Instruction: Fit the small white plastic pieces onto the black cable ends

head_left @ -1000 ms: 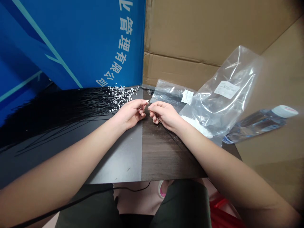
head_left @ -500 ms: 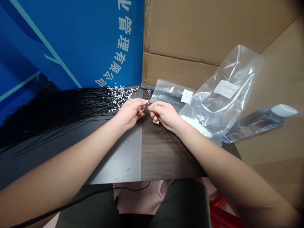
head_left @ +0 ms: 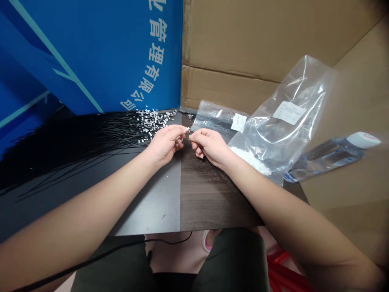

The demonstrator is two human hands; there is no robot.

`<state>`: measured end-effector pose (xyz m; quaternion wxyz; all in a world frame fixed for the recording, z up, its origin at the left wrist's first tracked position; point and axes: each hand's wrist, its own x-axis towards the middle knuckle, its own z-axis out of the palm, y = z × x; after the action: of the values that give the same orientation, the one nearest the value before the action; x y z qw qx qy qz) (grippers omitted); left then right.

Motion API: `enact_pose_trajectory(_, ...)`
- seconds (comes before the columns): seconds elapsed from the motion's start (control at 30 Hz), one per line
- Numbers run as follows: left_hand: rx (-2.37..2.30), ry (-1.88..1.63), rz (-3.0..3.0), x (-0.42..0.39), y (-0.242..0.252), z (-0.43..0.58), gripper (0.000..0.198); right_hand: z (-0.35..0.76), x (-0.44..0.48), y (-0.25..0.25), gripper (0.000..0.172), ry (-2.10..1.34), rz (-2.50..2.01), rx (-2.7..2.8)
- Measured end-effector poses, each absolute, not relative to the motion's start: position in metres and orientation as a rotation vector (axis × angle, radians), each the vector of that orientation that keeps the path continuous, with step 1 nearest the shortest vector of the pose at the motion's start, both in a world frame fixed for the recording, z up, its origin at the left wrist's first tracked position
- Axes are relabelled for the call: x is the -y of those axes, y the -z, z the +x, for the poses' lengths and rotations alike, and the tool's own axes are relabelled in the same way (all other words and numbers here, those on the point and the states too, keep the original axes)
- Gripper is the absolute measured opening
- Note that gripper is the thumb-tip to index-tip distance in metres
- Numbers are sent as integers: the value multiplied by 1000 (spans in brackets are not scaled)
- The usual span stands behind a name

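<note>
Head camera looks down on a bare left hand (head_left: 165, 144) pinching a tiny white plastic connector (head_left: 188, 129) between thumb and forefinger. The right hand (head_left: 211, 147), fingers curled and almost touching it, may grip a thin black wire (head_left: 212, 164), though that is too small to tell. Beside them, a fanned bundle of black cables (head_left: 100, 138) with white tips lies on a dark laminate tabletop (head_left: 209, 202).

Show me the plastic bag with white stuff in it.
The larger clear bag, propped beside the right hand, white material at its bottom; the smaller flat bag shows dark contents.
</note>
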<state>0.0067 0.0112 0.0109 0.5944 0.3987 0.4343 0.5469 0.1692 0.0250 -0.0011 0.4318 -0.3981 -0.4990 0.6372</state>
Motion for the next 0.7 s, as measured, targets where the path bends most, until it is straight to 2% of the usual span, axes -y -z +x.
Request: enact_pose_trajectory(0.7,-1038,-1286,988,-12,-10,7,15,170,-22,-4,15,-1561,-1009,1257)
